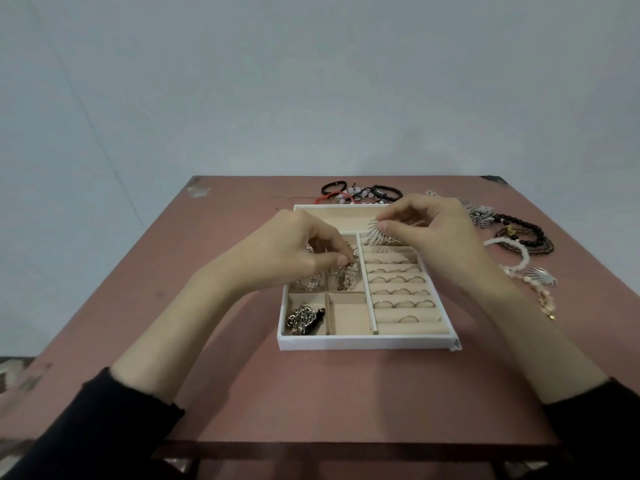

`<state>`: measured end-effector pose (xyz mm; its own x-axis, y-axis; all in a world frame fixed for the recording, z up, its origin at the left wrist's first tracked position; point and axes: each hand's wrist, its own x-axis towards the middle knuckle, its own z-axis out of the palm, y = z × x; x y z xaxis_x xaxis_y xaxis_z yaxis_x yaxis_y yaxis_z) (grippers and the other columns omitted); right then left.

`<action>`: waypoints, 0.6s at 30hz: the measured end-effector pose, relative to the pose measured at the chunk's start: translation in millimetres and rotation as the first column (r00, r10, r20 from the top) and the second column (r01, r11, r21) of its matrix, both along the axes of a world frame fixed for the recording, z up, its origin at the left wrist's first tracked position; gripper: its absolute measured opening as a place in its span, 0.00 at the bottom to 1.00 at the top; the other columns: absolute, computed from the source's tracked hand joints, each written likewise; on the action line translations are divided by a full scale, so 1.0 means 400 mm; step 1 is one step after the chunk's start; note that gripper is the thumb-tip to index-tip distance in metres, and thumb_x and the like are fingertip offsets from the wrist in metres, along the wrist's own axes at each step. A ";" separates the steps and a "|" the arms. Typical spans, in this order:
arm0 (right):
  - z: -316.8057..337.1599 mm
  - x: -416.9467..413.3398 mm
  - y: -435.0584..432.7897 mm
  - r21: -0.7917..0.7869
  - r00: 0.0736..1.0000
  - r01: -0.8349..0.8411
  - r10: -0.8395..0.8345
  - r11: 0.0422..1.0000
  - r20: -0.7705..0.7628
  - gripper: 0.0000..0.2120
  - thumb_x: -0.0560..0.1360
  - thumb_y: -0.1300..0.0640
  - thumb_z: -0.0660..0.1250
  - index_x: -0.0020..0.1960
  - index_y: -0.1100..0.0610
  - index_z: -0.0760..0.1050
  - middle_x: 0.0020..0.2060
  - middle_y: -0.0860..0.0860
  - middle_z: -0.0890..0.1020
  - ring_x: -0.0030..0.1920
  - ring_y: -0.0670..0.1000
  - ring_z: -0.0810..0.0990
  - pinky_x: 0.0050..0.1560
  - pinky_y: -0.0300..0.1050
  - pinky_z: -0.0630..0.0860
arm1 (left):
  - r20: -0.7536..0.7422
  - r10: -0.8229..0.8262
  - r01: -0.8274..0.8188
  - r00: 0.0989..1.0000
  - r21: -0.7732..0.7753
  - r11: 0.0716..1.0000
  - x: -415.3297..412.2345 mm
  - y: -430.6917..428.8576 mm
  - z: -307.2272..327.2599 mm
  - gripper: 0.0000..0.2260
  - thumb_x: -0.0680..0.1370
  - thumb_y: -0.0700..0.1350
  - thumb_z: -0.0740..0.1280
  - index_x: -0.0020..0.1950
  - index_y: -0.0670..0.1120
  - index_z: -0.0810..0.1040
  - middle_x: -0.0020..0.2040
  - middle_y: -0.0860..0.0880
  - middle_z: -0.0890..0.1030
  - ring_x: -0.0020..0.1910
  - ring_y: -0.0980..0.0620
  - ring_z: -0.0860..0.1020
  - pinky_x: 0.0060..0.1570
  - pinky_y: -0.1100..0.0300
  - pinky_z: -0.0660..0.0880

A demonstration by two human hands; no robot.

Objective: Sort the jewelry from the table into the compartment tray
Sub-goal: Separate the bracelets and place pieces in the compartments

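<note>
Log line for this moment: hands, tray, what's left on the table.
left hand: pinches small piece over tray | right hand: pinches silver fan piece above ring rows | table: bracelets behind and right of tray

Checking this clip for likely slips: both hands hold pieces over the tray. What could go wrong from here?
The spiky earring pinched by the right hand hangs over the ring rows; released there, it might snag on them. The small piece in the left hand could tangle with the beaded jewelry below it.
</note>
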<state>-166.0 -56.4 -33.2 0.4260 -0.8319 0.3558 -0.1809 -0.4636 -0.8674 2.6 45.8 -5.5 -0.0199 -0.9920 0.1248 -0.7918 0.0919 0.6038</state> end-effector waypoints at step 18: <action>0.009 -0.004 0.017 0.016 0.999 -0.040 0.041 0.999 -0.026 0.03 0.69 0.62 0.73 0.41 0.56 0.82 0.34 0.50 0.81 0.34 0.39 0.75 0.36 0.34 0.74 | 0.101 -0.033 0.035 0.994 -0.020 0.999 0.009 -0.011 -0.031 0.12 0.72 0.38 0.67 0.43 0.56 0.84 0.45 0.52 0.80 0.43 0.56 0.76 0.43 0.62 0.72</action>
